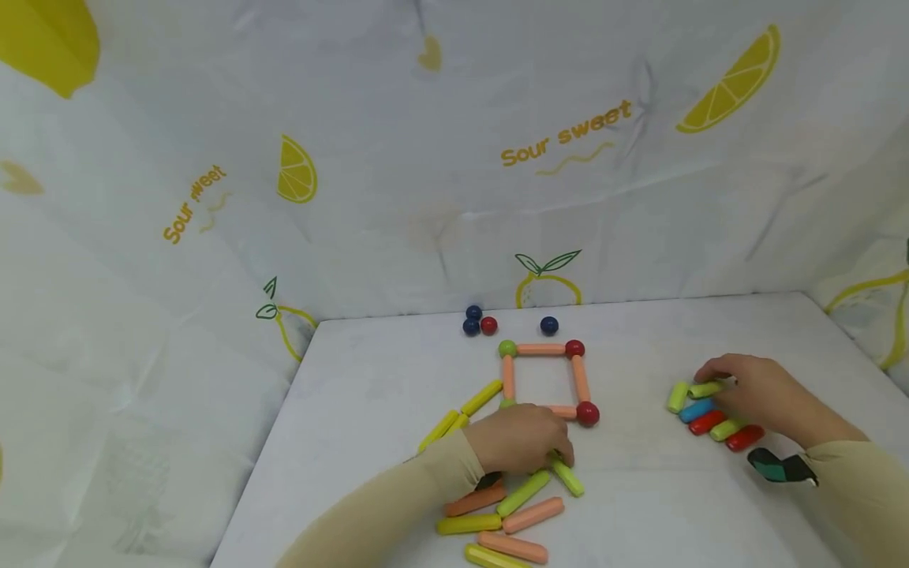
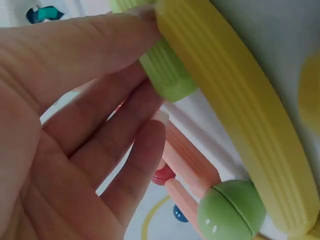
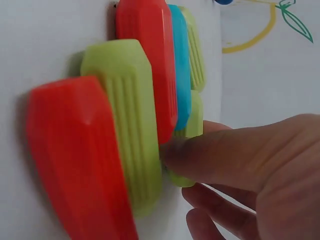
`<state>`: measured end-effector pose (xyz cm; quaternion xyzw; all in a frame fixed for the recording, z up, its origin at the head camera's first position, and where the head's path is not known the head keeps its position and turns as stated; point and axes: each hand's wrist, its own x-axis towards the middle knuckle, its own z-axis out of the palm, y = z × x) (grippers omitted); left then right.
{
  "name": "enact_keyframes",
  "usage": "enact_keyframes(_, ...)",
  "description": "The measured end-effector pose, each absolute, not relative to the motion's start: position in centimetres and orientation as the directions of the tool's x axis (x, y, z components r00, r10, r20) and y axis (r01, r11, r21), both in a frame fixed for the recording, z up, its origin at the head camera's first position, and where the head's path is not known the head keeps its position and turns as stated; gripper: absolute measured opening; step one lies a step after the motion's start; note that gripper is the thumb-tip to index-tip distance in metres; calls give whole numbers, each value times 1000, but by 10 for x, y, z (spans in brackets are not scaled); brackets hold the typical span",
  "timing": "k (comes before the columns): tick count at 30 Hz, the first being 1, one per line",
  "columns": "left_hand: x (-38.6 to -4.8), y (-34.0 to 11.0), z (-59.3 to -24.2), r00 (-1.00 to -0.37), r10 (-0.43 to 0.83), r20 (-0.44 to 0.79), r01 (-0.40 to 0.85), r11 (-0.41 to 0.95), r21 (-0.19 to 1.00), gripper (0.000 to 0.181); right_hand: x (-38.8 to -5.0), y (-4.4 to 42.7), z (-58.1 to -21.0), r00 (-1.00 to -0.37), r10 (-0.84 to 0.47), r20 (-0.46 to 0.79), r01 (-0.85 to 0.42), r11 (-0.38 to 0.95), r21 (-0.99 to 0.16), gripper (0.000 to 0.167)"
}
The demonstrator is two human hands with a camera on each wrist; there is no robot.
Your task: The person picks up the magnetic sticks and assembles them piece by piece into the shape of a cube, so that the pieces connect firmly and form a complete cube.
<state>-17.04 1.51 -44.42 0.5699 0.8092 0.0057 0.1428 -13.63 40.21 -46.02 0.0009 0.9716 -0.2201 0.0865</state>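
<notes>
My left hand [image 1: 521, 438] pinches a light green rod [image 2: 172, 75] between thumb and fingers, above a group of loose rods. A yellow rod [image 2: 240, 115] lies close beside the fingertips in the left wrist view. At the right, my right hand [image 1: 763, 394] holds a short light green rod [image 3: 187, 172] with thumb and fingers. Next to that hand lie red [image 3: 82, 155], light green [image 3: 132, 120] and blue rods [image 3: 181, 65] side by side. Ahead of the left hand is a square of peach rods [image 1: 581, 379] with red balls [image 1: 587, 414] and green balls [image 1: 507, 349] at its corners.
Dark blue balls [image 1: 549, 326] and a red ball [image 1: 488, 325] sit at the table's back edge. Yellow rods [image 1: 481, 397] lie left of the square; peach [image 1: 533, 514] and yellow rods [image 1: 469, 524] lie nearer me. A lemon-print cloth [image 1: 398, 197] hangs behind the white table [image 1: 639, 505].
</notes>
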Motion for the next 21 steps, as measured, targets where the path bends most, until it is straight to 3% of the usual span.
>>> enact_keyframes(8, -168, -12, -440, -458, 886, -70, 845, 459, 275, 24, -141, 384, -443, -995, -92, -37, -69, 906, -417, 21)
enact_keyframes(14, -181, -42, -431, -587, 809, 29, 782, 557, 279, 25, -154, 314, -427, -991, -136, -17, -112, 872, -476, 25)
enact_keyframes(21, -189, -69, -427, -674, 727, 129, 730, 629, 267, 23, -158, 233, -418, -953, -275, 126, -298, 785, -543, 24)
